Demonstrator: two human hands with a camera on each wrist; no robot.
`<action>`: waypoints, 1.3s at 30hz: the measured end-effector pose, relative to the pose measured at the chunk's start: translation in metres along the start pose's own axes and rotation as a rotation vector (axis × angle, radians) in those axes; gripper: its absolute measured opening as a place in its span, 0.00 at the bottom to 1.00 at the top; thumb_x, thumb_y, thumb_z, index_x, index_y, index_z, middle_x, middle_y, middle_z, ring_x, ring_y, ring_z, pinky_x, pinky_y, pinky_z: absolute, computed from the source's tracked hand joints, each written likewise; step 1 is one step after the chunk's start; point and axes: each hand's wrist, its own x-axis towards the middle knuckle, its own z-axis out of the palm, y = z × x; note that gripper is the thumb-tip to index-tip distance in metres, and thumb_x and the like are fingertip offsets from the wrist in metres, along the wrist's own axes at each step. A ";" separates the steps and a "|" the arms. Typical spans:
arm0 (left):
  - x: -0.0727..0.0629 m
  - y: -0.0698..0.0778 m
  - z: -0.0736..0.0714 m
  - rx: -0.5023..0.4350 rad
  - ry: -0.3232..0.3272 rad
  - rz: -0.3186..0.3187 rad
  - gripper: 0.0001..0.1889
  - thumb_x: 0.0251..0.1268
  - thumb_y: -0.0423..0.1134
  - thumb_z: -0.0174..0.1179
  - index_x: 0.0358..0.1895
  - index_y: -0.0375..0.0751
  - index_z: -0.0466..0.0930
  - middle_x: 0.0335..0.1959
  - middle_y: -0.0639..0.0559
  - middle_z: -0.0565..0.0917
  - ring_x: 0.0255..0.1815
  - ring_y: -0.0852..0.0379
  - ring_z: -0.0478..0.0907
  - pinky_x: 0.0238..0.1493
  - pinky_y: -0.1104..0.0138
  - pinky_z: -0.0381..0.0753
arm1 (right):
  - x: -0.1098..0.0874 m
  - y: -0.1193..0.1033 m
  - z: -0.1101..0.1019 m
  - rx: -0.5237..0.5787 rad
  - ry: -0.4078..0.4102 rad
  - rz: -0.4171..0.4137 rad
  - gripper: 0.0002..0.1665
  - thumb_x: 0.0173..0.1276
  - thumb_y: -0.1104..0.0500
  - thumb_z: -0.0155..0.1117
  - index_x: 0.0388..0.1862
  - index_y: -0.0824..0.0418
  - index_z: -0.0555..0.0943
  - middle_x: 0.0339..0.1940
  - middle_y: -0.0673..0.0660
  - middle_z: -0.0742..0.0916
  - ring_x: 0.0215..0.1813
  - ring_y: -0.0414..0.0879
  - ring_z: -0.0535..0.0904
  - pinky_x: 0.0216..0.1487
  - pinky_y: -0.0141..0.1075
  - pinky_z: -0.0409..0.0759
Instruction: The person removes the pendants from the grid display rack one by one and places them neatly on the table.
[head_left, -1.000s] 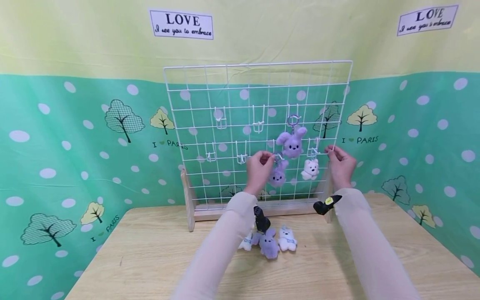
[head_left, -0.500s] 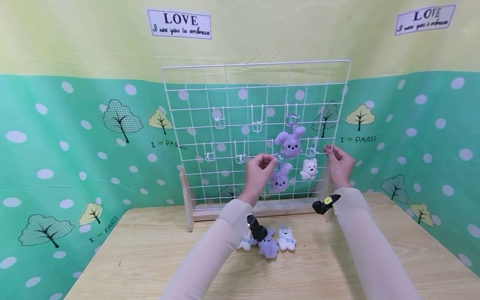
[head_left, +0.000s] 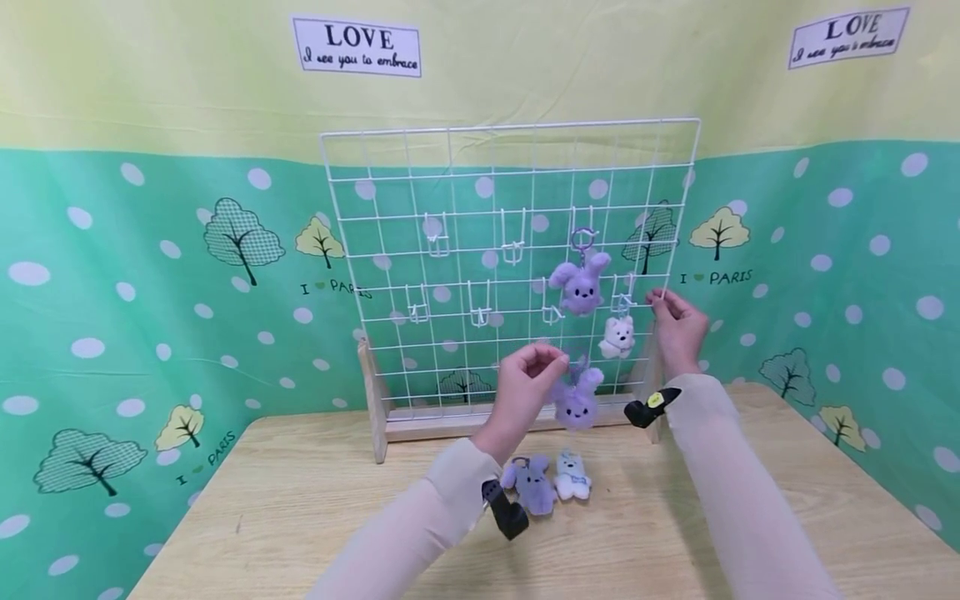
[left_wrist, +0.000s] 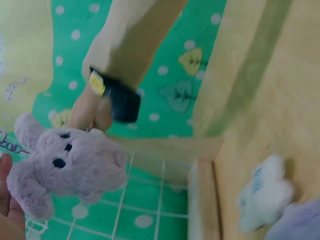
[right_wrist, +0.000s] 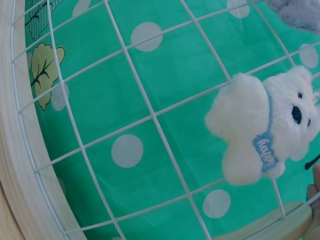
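My left hand (head_left: 522, 392) pinches the top of a purple plush bunny keychain (head_left: 576, 407), which dangles in front of the white wire grid (head_left: 510, 127). In the left wrist view the bunny (left_wrist: 82, 160) lies sideways, its metal chain (left_wrist: 14, 147) beside the fingers. With thumb and fingers, my right hand (head_left: 681, 329) grips the grid's right edge. Left of that hand, a white plush bear keychain (head_left: 617, 337) hangs from a hook; the right wrist view shows the bear (right_wrist: 247, 125) with a blue bow. Another purple bunny keychain (head_left: 581, 292) hangs higher up.
Several bare wire hooks stick out from the grid, among them one hook (head_left: 552, 313) above the left hand. Wooden feet (head_left: 372, 400) support the grid on the table (head_left: 300, 500). In front lie a purple bunny (head_left: 532, 490) and a white bear (head_left: 573, 477).
My left hand has drawn the lower purple bunny off its hook and brought it down and slightly right. The right hand keeps its hold on the grid edge.
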 end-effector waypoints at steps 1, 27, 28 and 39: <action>-0.005 0.000 0.000 -0.013 -0.012 -0.010 0.08 0.61 0.36 0.62 0.39 0.34 0.80 0.34 0.51 0.82 0.34 0.62 0.77 0.39 0.73 0.78 | 0.001 0.000 0.000 0.006 0.002 -0.003 0.20 0.68 0.51 0.59 0.55 0.58 0.79 0.53 0.51 0.84 0.53 0.38 0.79 0.56 0.29 0.74; -0.127 -0.043 -0.009 -0.121 -0.338 -0.160 0.10 0.60 0.29 0.59 0.39 0.21 0.76 0.37 0.30 0.81 0.33 0.67 0.79 0.40 0.76 0.78 | -0.001 -0.001 0.001 0.036 0.000 -0.051 0.18 0.68 0.54 0.59 0.53 0.61 0.80 0.50 0.53 0.85 0.49 0.36 0.80 0.54 0.28 0.75; -0.128 -0.046 -0.009 -0.113 -0.341 -0.152 0.10 0.60 0.29 0.59 0.39 0.22 0.76 0.38 0.29 0.81 0.33 0.67 0.79 0.40 0.76 0.78 | -0.001 -0.001 0.001 0.032 0.000 -0.050 0.18 0.68 0.54 0.59 0.53 0.61 0.80 0.51 0.53 0.85 0.50 0.36 0.80 0.55 0.28 0.75; -0.107 -0.071 -0.012 0.094 -0.213 -0.158 0.05 0.58 0.32 0.63 0.35 0.33 0.80 0.29 0.54 0.81 0.28 0.66 0.75 0.33 0.76 0.76 | 0.000 0.001 0.000 0.031 0.012 -0.049 0.18 0.68 0.55 0.60 0.53 0.62 0.80 0.50 0.53 0.86 0.49 0.35 0.81 0.53 0.27 0.76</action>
